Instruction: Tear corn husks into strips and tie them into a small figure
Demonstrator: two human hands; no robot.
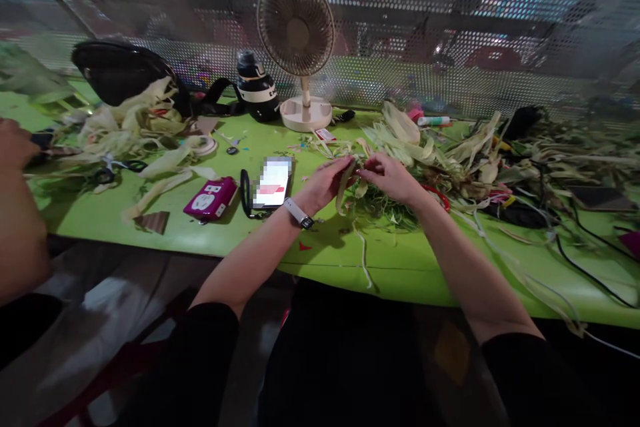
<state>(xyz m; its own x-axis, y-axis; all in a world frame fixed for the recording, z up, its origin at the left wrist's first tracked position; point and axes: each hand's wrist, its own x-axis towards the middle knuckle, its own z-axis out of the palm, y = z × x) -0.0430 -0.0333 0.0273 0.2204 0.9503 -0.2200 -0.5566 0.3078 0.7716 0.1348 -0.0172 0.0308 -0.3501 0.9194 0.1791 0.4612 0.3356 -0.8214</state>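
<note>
My left hand (327, 181), with a watch on its wrist, pinches a folded strip of pale green corn husk (344, 190) that hangs down from the fingers. Close on its right, my right hand (389, 177) is closed with thumb and fingertips together at the husk's upper part. The fingers partly cover the spot where both hands meet. Below them lies a clump of thin green strands (395, 213), and a white cord (365, 257) trails toward the table's front edge. More dry corn husks (405, 130) are heaped just behind my right hand.
A phone (274, 181) and a magenta case (211, 199) lie left. Behind stand a fan (296, 27), a black bottle (256, 90) and a black bag (120, 73). Scissors (117, 168) rest by a husk pile (125, 123). Cables (585, 253) cross at right. Another person's arm (20, 213) is far left.
</note>
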